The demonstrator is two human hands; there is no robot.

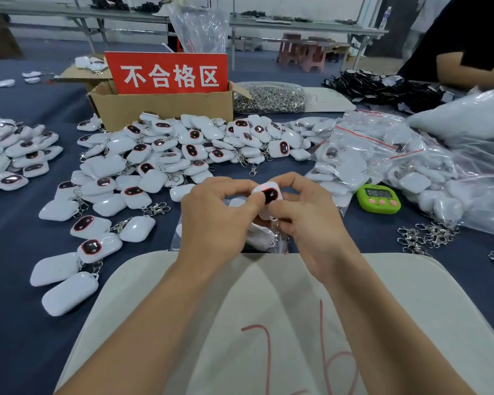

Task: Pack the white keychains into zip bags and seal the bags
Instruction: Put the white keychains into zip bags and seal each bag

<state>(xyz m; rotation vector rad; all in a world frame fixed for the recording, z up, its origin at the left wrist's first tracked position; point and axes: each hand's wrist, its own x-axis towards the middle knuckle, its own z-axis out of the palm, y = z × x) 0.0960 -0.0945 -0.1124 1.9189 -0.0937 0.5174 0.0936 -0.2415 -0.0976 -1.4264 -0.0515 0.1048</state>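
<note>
Both hands pinch one white keychain [267, 196], dark oval face ringed red, above zip bag [264, 235]: left hand [217, 215] and right hand [303, 218] fingers curled, thumbs on front. Far: loose keychain pile [166, 155], cardboard box [166, 105].

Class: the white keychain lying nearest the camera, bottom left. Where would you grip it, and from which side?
Probably from above, pinching the keychain across its long edges near the lower-left end: it lies flat, and that end is free of neighbours and its clip.

Left hand [211, 215]; right hand [307, 220]; both pinching.
</note>
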